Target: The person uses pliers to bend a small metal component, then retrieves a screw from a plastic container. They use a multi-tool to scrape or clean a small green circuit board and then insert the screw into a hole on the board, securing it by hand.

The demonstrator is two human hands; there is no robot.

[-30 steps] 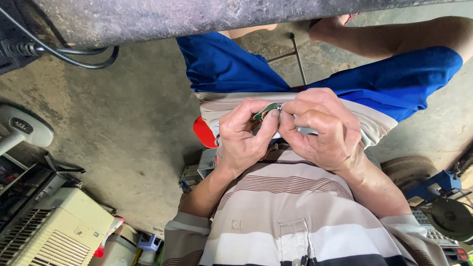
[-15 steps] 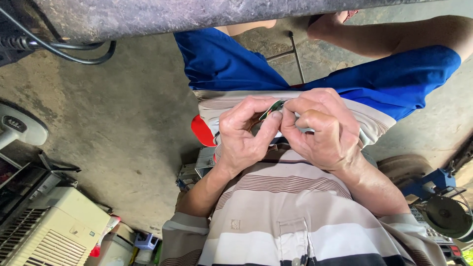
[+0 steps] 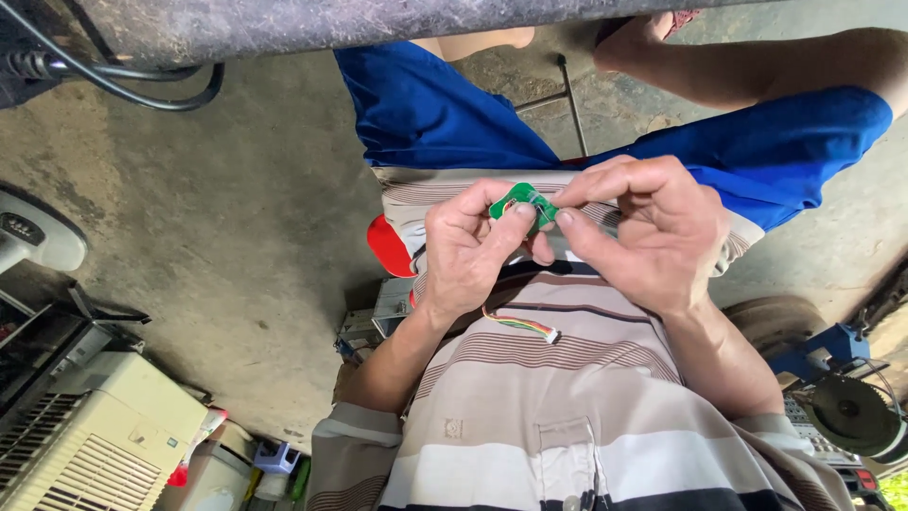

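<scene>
My left hand [image 3: 465,254] and my right hand [image 3: 645,232] meet in front of my striped shirt [image 3: 530,416], above my lap in blue shorts [image 3: 435,114]. Between their fingertips they pinch a small green circuit board [image 3: 518,201]. The left thumb and forefinger hold its left edge. My right thumb and forefinger grip its right side. A thin multicoloured wire with a white plug [image 3: 530,326] hangs below my left wrist against the shirt.
A concrete floor [image 3: 236,237] lies to the left. A white louvred appliance [image 3: 85,440] stands at the lower left, black cables [image 3: 142,90] run at the upper left. A red object [image 3: 388,248] sits by my hip. A blue machine with a round disc [image 3: 846,402] is at the right.
My hands have drawn slightly apart and turned the board, so its green face now shows. The wire with its plug has come into view below my left wrist.
</scene>
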